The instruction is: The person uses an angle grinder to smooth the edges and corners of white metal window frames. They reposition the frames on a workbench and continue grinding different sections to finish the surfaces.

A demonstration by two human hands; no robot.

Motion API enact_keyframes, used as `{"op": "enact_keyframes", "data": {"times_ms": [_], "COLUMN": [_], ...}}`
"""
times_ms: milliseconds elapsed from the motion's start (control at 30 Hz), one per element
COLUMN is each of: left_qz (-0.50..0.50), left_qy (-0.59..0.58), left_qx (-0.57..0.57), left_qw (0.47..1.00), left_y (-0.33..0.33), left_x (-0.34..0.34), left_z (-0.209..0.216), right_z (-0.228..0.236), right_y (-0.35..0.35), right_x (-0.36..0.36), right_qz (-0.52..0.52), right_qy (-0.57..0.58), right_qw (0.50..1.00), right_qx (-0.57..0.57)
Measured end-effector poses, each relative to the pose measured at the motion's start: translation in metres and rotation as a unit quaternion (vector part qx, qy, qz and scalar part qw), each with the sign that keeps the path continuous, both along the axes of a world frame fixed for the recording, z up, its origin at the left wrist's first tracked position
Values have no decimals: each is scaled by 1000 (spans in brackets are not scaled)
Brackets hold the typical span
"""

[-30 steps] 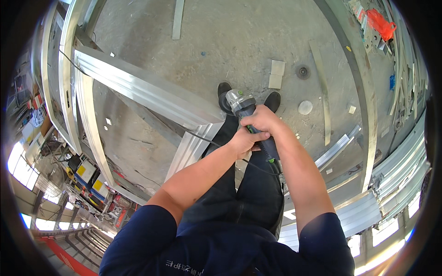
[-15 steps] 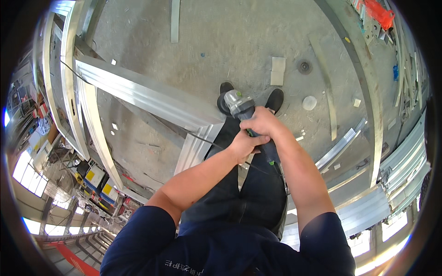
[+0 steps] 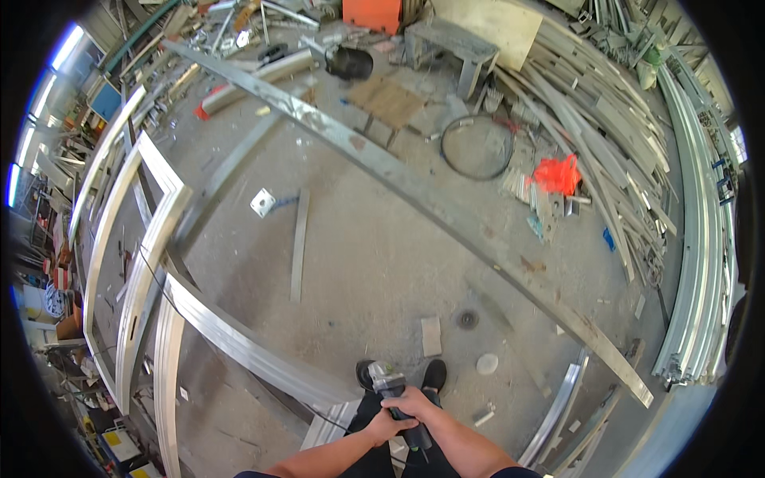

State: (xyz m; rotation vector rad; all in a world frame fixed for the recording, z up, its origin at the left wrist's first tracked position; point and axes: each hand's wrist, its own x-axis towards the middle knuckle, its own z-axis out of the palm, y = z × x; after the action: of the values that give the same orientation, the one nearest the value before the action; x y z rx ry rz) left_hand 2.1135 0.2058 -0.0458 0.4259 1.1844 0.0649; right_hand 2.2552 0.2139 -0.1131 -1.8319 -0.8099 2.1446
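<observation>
An angle grinder point(image 3: 388, 381), with a silver head and a dark body, is held in front of my legs, its head pointing away from me. My right hand point(image 3: 412, 402) is wrapped round the body just behind the head. Closer to me, my left hand point(image 3: 384, 428) grips the same body from the left side. A cord crosses to the left from near the hands. Just left of the grinder ends a shiny ribbed metal frame point(image 3: 255, 356), its corner near my left shoe point(image 3: 364, 373). My fingers partly hide the grinder's body.
A long steel bar point(image 3: 446, 211) runs diagonally across the floor. Beyond it lie a coiled hoop point(image 3: 477, 148), a red bag point(image 3: 557, 174) and stacked metal strips point(image 3: 594, 103). A flat strip point(image 3: 300, 245) and a small plate point(image 3: 431, 336) lie ahead. More frames point(image 3: 163, 374) stand left.
The view has tilted up, so my hands and the grinder sit lower in the picture and more of the far floor shows. Both hands keep their grip on the grinder.
</observation>
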Motion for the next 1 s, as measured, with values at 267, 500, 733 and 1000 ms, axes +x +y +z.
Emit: {"op": "enact_keyframes", "data": {"times_ms": [267, 500, 733, 1000], "left_qz": [-107, -26, 70, 146], "left_qy": [55, 5, -48, -59], "left_qx": [190, 76, -116, -212], "left_qw": [974, 997, 990, 965], "left_y": [1, 36, 21, 35], "left_x": [19, 24, 15, 9], "left_z": [-14, 26, -22, -18], "right_z": [16, 27, 11, 8], "right_y": [21, 46, 45, 62], "right_x": [19, 23, 15, 6], "right_qz": [-130, 120, 87, 106], "right_qy": [127, -117, -82, -46], "right_qw": [983, 986, 992, 989], "right_qx": [8, 22, -29, -96]}}
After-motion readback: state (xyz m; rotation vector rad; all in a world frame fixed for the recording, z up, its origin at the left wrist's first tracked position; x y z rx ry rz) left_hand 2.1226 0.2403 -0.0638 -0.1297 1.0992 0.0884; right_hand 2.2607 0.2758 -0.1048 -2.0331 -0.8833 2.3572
